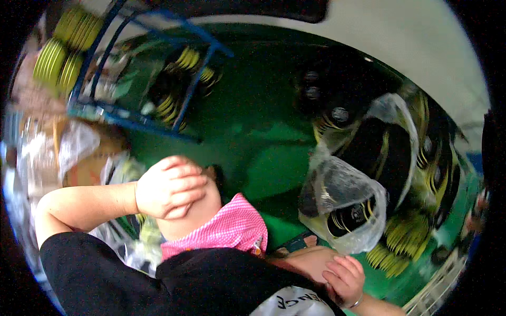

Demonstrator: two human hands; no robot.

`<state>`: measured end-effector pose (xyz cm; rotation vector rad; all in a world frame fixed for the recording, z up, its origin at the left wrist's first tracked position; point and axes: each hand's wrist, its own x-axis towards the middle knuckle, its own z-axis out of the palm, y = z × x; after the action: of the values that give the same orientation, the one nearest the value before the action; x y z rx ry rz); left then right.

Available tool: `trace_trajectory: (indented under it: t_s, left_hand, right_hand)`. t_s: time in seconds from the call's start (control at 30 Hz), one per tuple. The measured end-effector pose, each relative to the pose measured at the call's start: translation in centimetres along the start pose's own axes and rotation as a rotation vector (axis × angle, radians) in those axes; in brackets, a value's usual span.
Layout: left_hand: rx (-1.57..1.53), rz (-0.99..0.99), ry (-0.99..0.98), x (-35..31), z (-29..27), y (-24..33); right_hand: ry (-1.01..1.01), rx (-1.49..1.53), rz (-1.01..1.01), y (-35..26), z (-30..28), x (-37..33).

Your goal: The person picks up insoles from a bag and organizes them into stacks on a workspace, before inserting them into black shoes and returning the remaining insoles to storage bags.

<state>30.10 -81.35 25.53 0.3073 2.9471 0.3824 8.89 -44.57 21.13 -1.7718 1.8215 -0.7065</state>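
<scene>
My left hand (176, 188) rests over my bent left knee, its fingers laid across the skin with nothing in them. Lower right, my right hand (343, 278) lies on my other leg with loosely bent fingers and no object visible in it. A pink checked cloth garment (232, 226) covers part of my left thigh. Ahead of my right hand stands a clear plastic bag (363, 239), its mouth open. Inside it are black round pieces with yellow edges (350, 217); their exact kind is not clear. Neither hand touches the bag.
Stacks of yellow-green rimmed discs (408, 234) lie beside the bag, with dark ones (340, 115) beyond. A blue metal frame (184, 100) stands on the green floor (253, 158) at the far left, near more yellow-green stacks (52, 60). Cardboard and plastic wrapping (79, 145) crowd the left.
</scene>
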Motion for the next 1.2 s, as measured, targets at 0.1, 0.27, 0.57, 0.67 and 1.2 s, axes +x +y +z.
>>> trace_trajectory:
  t_s: [0.1, 0.27, 0.57, 0.67, 1.2]
  left_hand:
    - [0.050, -0.279, 0.101, -2.3, 1.3, 3.5]
    - [0.040, -0.365, 0.260, -4.7, 4.9, 6.0]
    - [-0.180, -0.512, 0.378, -6.7, 4.1, 9.0]
    - [-0.136, -0.558, 0.471, -9.1, 3.2, 10.3]
    - [0.075, -0.491, 0.308, -9.4, 3.1, 12.5]
  right_hand:
    - [0.005, -0.009, -0.024, 1.5, 1.1, -1.9]
    - [-0.187, 0.040, -0.033, 1.4, -0.6, 0.3]
    - [-0.271, 0.062, 0.031, 2.7, 2.8, 4.5]
    - [-0.324, 0.060, -0.118, 2.9, 4.9, 7.8]
    - [-0.336, 0.073, -0.375, 3.5, -0.2, 3.8]
